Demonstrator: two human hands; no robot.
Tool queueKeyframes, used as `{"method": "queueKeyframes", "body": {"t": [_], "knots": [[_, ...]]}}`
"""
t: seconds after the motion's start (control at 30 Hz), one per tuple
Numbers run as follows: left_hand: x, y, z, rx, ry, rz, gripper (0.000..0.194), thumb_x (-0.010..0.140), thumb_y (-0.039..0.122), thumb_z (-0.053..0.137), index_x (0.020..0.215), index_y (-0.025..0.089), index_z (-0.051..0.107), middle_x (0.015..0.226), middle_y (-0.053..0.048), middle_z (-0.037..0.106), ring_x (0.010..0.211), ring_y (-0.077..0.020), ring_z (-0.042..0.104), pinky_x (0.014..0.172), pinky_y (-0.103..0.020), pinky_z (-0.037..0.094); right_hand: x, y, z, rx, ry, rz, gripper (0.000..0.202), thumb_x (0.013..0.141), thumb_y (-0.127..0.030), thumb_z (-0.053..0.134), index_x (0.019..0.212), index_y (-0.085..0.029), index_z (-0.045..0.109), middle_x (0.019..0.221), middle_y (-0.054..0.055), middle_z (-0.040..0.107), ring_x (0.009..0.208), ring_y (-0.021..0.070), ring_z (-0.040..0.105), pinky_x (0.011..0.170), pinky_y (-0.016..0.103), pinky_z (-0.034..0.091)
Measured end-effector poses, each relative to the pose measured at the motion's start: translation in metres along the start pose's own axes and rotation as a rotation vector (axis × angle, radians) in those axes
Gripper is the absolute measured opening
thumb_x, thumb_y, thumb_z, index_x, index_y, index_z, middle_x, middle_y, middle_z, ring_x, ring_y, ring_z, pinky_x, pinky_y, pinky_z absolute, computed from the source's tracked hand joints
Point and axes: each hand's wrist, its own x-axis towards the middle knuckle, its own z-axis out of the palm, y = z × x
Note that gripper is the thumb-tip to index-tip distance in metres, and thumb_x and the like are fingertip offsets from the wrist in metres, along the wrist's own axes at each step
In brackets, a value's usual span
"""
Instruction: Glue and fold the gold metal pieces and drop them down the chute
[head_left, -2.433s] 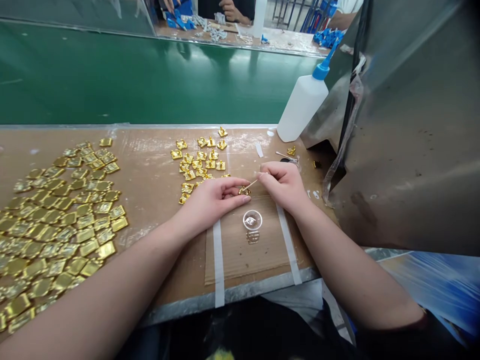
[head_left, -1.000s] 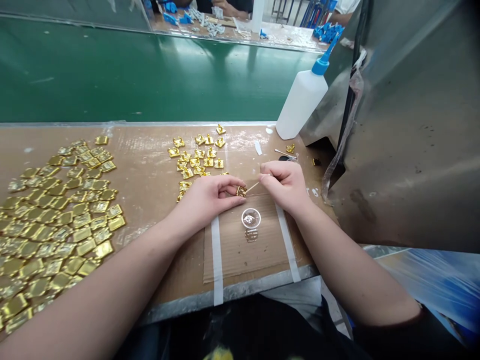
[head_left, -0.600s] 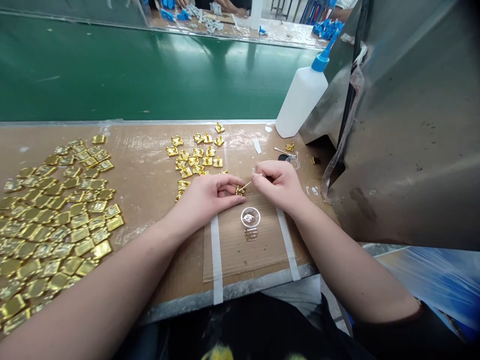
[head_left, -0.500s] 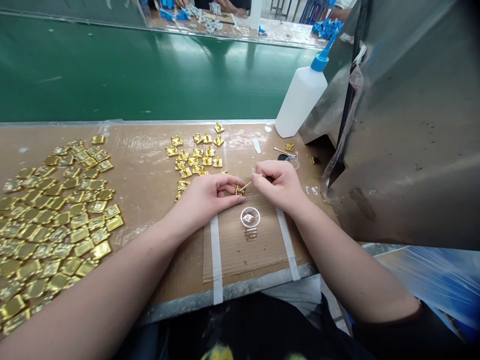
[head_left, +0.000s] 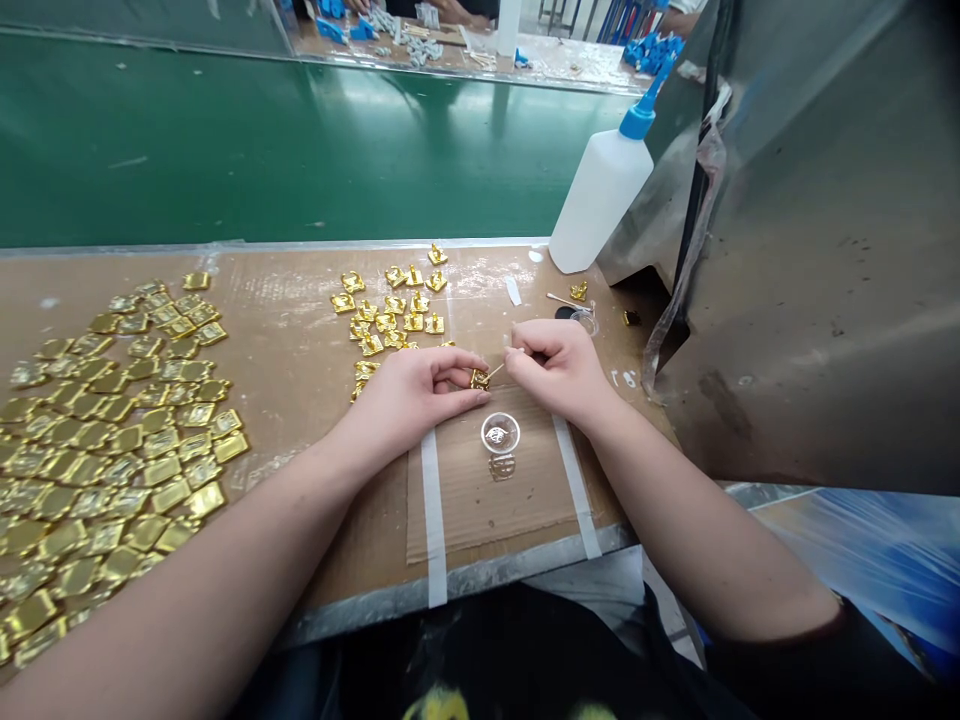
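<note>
Between thumb and fingers, my left hand (head_left: 420, 392) pinches a small gold metal piece (head_left: 480, 379) above the cardboard. My right hand (head_left: 559, 370) is closed on a thin pale wooden stick (head_left: 496, 371), whose tip meets the gold piece. Just below the hands sits a small round clear cup (head_left: 500, 434) with clear liquid in it. A patch of clear liquid (head_left: 502, 467) lies beside the cup. Behind my left hand stand several gold pieces with upright posts (head_left: 394, 305).
Many flat gold plates (head_left: 112, 440) cover the table's left. A white squeeze bottle (head_left: 600, 195) with a blue nozzle stands at the back right, near a large metal panel (head_left: 817, 250). A cotton swab (head_left: 566, 301) lies behind my right hand. Beyond runs a green belt (head_left: 300, 150).
Both hands keep nearly the same place and grip. The stick's tip has shifted slightly on the gold piece; the view has moved a little.
</note>
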Motion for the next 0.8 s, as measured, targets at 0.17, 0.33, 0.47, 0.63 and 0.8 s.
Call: {"method": "queueKeyframes", "body": {"t": [0.17,0.33,0.47,0.63,0.8], "knots": [[0.0,-0.001,0.001,-0.022,-0.001,-0.002,0.036,0.083,0.046,0.085,0.111,0.024,0.08,0.085,-0.001,0.079,0.072,-0.0191,0.067,0.067,-0.032,0.048,0.0,0.0,0.0,0.003,-0.015,-0.011,0.038,0.086,-0.023,0.055,0.059,-0.022,0.029,0.057,-0.005,0.033,0.056,0.0096,0.033,0.057,0.029,0.024],[0.0,-0.001,0.001,-0.033,-0.01,-0.014,0.035,0.083,0.043,0.085,0.112,0.024,0.08,0.085,0.0,0.079,0.074,-0.0189,0.068,0.069,-0.032,0.048,0.001,-0.001,0.0,0.004,-0.001,-0.032,0.037,0.086,-0.023,0.055,0.058,-0.022,0.031,0.057,-0.005,0.034,0.055,0.0095,0.033,0.057,0.029,0.025],[0.0,-0.001,0.001,-0.032,-0.011,-0.015,0.036,0.083,0.044,0.084,0.113,0.024,0.08,0.084,0.0,0.079,0.073,-0.0183,0.067,0.067,-0.031,0.047,0.0,-0.001,0.001,0.003,0.014,-0.032,0.035,0.083,-0.021,0.055,0.058,-0.022,0.032,0.056,-0.006,0.034,0.054,0.0093,0.032,0.056,0.029,0.024],[0.0,-0.002,0.0,-0.025,-0.006,-0.001,0.035,0.084,0.044,0.084,0.113,0.024,0.08,0.083,0.0,0.077,0.067,-0.0161,0.061,0.063,-0.03,0.044,0.0,-0.002,-0.003,0.05,0.033,-0.021,0.036,0.083,-0.02,0.055,0.057,-0.022,0.03,0.056,-0.006,0.03,0.054,0.0094,0.03,0.056,0.029,0.022],[0.001,-0.002,0.001,-0.126,-0.005,0.017,0.039,0.083,0.044,0.085,0.113,0.02,0.078,0.079,-0.001,0.074,0.066,-0.0163,0.062,0.062,-0.028,0.045,0.0,-0.002,-0.017,0.22,-0.2,-0.141,0.04,0.088,-0.022,0.056,0.057,-0.022,0.03,0.057,-0.006,0.028,0.054,0.0088,0.029,0.056,0.029,0.022]]}}
